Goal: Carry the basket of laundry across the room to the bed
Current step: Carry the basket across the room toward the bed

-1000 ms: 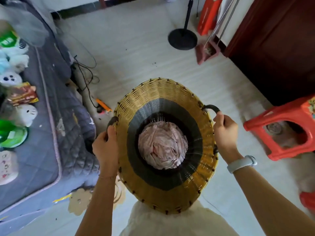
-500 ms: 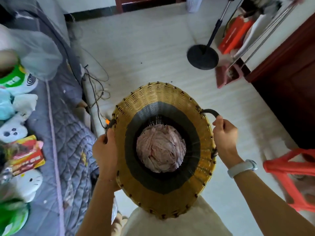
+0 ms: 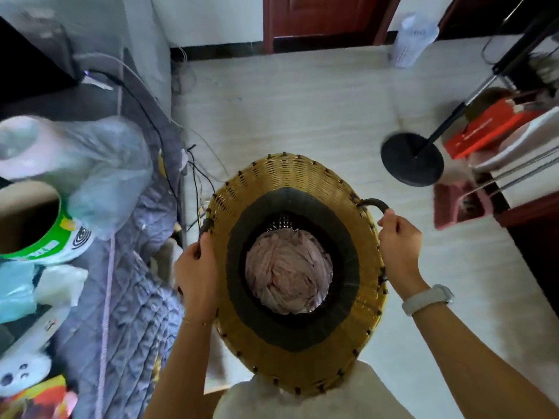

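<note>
A round woven basket, yellow with a dark band inside, hangs in front of me above the floor. Pale pink laundry lies crumpled at its bottom. My left hand grips the dark handle on the basket's left rim. My right hand, with a white wristband, grips the dark handle on the right rim. The bed, covered with a grey quilted spread, runs along the left, and its edge is beside my left hand.
On the bed lie a green-and-white tub, plastic bags, plush toys and packets. Cables trail on the floor by the bed. A stand's round black base, red boxes and a pink dustpan stand right. A red-brown door is ahead.
The view has swung and moved forward along the bed. The red stool has left the frame, and the door and the black stand base have come nearer. Both hands keep their grip.
</note>
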`<state>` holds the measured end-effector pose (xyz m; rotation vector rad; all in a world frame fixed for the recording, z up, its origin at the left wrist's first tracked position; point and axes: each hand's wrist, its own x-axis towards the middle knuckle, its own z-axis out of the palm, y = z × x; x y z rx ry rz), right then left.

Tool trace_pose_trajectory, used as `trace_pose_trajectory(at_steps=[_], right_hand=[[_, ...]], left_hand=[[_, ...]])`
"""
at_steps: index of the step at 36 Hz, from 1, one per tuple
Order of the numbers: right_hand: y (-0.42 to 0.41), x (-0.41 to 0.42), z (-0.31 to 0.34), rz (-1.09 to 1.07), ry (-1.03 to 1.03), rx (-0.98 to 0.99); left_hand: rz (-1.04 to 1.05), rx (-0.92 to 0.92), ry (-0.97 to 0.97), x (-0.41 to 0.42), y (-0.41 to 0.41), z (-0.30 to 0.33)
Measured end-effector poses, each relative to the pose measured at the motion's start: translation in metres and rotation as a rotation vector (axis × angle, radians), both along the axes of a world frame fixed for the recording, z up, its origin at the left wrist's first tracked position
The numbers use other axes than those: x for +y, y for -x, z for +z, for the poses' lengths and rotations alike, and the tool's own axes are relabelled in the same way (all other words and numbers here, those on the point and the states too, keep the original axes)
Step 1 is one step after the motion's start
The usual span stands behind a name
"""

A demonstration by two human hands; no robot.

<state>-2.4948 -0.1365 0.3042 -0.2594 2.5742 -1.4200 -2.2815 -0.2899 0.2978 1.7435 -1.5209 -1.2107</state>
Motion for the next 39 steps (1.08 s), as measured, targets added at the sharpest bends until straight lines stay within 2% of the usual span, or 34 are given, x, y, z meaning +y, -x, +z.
trace_pose_trajectory(at_steps=[16,30,39], right_hand=[[0.109,-0.186,0.012,0.06,0.079,-0.057],[0.225,-0.358,-0.002,0.065,0.018,-0.059],[0.305,-0.449,0.008,0.04,0.073,-0.111]], left_hand=[[0.049,0.02,0.126,-0.171,0.105,0.024],[0.078,0.039,0.037,-0.345,0.215,-0.013],[0.033,0.03,0.049,-0.448,0.301,0.0]])
